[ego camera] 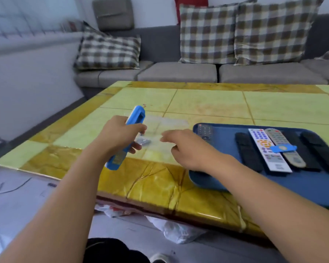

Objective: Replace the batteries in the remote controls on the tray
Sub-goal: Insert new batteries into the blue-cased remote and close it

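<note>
Blue tray (pixel 228 184) holding several remotes (pixel 269 149), left hand (pixel 118 138) gripping blue remote (pixel 136 115)

A grey sofa (pixel 179 73) stands behind the bench (pixel 160 183), which has a glossy top of yellow and green tiles. Three checked cushions lean on the sofa back: one (pixel 108 52) at the left, two (pixel 207 33) (pixel 273 31) side by side at the right. Crumpled plastic bags (pixel 179 232) lie on the floor under the bench edge.

Remotes (pixel 270 149) in tray (pixel 226 185) on table's (pixel 207 103) right side.
</note>
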Motion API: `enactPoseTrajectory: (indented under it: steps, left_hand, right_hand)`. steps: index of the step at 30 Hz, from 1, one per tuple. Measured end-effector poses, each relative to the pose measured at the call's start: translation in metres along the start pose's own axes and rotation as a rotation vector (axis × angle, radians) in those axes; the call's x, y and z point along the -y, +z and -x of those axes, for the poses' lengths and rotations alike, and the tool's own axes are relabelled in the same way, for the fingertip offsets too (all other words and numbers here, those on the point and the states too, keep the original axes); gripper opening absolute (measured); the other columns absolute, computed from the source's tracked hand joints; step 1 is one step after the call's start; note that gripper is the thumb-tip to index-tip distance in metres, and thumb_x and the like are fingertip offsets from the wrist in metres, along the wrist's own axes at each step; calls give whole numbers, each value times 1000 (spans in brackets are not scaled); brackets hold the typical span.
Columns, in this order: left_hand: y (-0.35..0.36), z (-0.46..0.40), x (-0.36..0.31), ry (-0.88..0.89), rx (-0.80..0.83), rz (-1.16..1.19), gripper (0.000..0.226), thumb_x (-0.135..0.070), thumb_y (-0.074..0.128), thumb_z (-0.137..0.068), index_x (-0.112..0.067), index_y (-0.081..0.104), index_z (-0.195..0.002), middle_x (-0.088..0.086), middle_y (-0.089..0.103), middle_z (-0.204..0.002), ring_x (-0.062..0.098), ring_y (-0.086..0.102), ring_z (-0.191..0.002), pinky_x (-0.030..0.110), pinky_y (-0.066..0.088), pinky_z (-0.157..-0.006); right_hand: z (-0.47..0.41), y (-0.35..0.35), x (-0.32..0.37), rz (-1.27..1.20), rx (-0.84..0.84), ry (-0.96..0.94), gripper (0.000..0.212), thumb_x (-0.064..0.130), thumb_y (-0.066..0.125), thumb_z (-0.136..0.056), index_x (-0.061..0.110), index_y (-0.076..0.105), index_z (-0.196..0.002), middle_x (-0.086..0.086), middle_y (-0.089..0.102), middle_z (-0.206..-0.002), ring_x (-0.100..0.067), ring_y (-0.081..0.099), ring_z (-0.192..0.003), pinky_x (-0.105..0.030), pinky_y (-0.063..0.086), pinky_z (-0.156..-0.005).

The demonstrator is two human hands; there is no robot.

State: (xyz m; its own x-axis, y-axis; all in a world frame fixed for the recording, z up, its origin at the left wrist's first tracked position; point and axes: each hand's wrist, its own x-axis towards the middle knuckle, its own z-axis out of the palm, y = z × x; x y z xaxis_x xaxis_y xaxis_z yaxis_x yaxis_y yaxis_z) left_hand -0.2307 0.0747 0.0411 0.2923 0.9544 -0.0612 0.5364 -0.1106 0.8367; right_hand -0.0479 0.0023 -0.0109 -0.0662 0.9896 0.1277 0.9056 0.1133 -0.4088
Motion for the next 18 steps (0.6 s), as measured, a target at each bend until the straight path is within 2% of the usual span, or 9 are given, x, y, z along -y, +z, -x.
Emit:
enactPoseTrajectory:
  steps: [2,3,4,6,8,11,13,15,18]
  left_hand:
    - [-9,-10,18,3,-101,-42,16,-23,66,-91,-9,64,-97,13,68,-83,19,72,-55,26,52,-46]
    - [-11,-18,26,15,-153,-52,16,-23,66,-90,-9,64,-98,14,69,-85,19,70,-55,26,53,-47]
    - [-12,-25,32,24,-222,-51,16,-22,66,-89,-9,65,-99,15,70,-86,20,70,-56,28,55,-49]
    - [-12,-40,41,17,-371,7,16,-22,67,-86,-11,64,-97,16,70,-85,27,70,-63,38,61,-61]
    - [-7,-53,47,-46,-420,148,19,-27,71,-85,-14,60,-92,13,68,-79,26,68,-60,41,63,-69]
    - [12,-69,55,-168,-360,284,19,-21,72,-85,-13,55,-85,8,61,-70,22,61,-52,38,62,-64]
    - [22,-79,60,-231,-349,328,9,-11,64,-85,-8,55,-85,8,58,-65,24,60,-50,45,62,-71]
    - [27,-87,62,-279,-359,406,1,-5,57,-85,-5,56,-85,9,59,-61,26,59,-52,47,61,-73]
    - [28,-93,64,-326,-362,498,9,-2,55,-81,-1,59,-89,10,61,-57,25,58,-48,42,61,-70]
  right_hand:
    - [-9,4,-2,36,17,16,57,5,37,-99,19,32,-155,2,27,-162,-17,25,-149,-27,21,-119]
    - [-14,5,-4,53,31,29,57,8,35,-102,19,24,-157,1,23,-163,-16,23,-149,-27,19,-119]
    - [-19,6,-6,66,33,42,57,13,34,-104,21,18,-158,-1,25,-163,-18,24,-149,-28,21,-118]
    - [-33,7,-10,113,13,57,55,24,32,-107,26,14,-159,-5,39,-155,-24,39,-140,-35,36,-111]
    - [-52,7,-13,168,29,68,52,31,34,-107,32,19,-157,-4,53,-144,-27,52,-125,-35,43,-93]
    - [-82,3,-12,217,176,117,45,31,42,-105,39,36,-149,2,56,-139,-26,63,-107,-35,51,-88]
    - [-101,3,-11,84,306,162,46,25,53,-102,37,43,-144,0,58,-129,-25,68,-86,-38,59,-77]
    - [-117,5,-8,9,402,146,46,22,65,-95,32,52,-138,-4,61,-121,-27,68,-91,-37,61,-72]
    - [-134,15,-6,62,404,28,39,24,72,-90,28,63,-128,0,66,-116,-20,63,-98,-25,52,-71]
